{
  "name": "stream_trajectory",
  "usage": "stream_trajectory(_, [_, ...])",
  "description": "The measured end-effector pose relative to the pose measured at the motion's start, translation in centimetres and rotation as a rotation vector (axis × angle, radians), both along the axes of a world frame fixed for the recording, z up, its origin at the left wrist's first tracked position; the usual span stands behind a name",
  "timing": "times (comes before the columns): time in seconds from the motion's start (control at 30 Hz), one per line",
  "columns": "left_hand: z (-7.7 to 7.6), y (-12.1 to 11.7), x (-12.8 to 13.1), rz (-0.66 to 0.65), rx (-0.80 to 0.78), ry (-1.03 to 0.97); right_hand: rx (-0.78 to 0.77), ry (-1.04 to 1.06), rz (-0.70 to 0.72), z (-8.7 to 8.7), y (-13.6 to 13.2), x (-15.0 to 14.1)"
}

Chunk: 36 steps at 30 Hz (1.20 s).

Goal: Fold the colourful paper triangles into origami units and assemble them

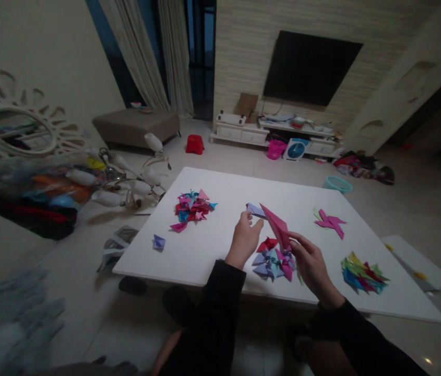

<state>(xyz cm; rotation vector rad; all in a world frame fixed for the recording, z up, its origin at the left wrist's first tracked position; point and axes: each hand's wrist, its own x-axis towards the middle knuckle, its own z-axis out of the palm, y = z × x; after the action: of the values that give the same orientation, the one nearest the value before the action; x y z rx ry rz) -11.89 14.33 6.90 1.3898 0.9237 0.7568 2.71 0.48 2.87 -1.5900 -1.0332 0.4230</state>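
My right hand [311, 265] pinches a long, pointed pink folded paper [276, 223], tilted above the white table. Just left of it is my left hand [244, 237], its thumb held apart from its curled fingers. Right beyond those fingertips is a lavender folded paper [257, 210]; whether they touch it I cannot tell. Below the pink paper sits a pile of lavender, pink and red folded papers [274, 263], partly hidden by my right hand. A larger pile of pink, red and blue folded papers [193, 206] stands at the table's left.
On the white table [212, 256] are a single blue-violet folded piece [158, 242], crossed magenta strips [330, 222] and a multicoloured paper pile [364, 273]. A lamp with several white shades [126, 183] lies left. Beyond stand a red stool [194, 144] and a teal basin [338, 184].
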Motion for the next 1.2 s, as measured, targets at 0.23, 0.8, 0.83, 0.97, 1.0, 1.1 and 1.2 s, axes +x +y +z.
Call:
stream_trajectory(0.23, [-0.8,-1.2,1.6,-0.222,-0.248,-0.266,0.035,0.031,0.183,1.7,-0.5,-1.3])
stream_trajectory(0.8, [-1.8,-3.2,3.1,-0.428,0.198,-0.013,0.021,0.063,0.088,0.9,-1.8,0.0])
stream_trajectory(0.83, [-1.9,-3.4,3.2,-0.438,0.251,0.032,-0.001,0.075,0.076,0.8,-1.7,0.0])
stream_trajectory(0.97, [-2.3,-4.1,3.4,-0.435,0.462,0.157,-0.040,0.054,0.020,0.6,-1.2,0.2])
stream_trajectory(1.0, [-2.4,-4.2,3.4,-0.436,0.509,0.182,-0.040,0.041,0.010,0.5,-1.1,0.3])
stream_trajectory(1.1, [-2.7,-4.4,3.5,-0.443,0.604,0.262,-0.042,0.019,0.000,0.3,-1.0,0.4])
stream_trajectory(1.2, [-2.8,-4.5,3.5,-0.446,0.654,0.331,-0.045,0.014,0.011,0.2,-0.9,0.4])
